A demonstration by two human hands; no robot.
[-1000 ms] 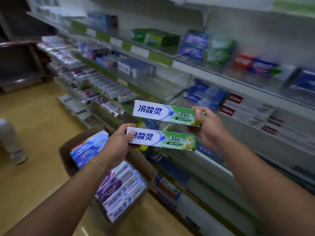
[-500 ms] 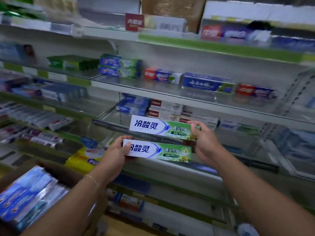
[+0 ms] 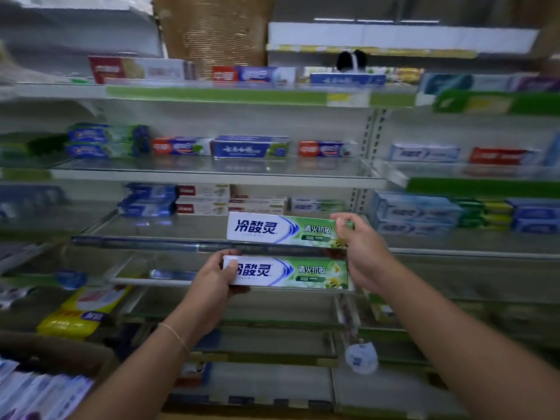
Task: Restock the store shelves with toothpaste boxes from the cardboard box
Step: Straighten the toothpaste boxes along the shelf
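Holding two light, stiff boxes by their ends: left hand (image 3: 212, 280) fingers (image 3: 232, 264) wrapping lower box (image 3: 288, 272) at 9 o'clock, right hand (image 3: 366, 253) pinching upper box (image 3: 285, 230) at 3 o'clock.

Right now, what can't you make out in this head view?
- Upper box: right end covered by the right hand.
- Lower box: left end wrapped by the left hand.
- Shelf stock: motion blur, labels unreadable.
- Carton: cut off by the bottom-left edge; count inside unknown.
- Whether the upper box touches the shelf: cannot tell.
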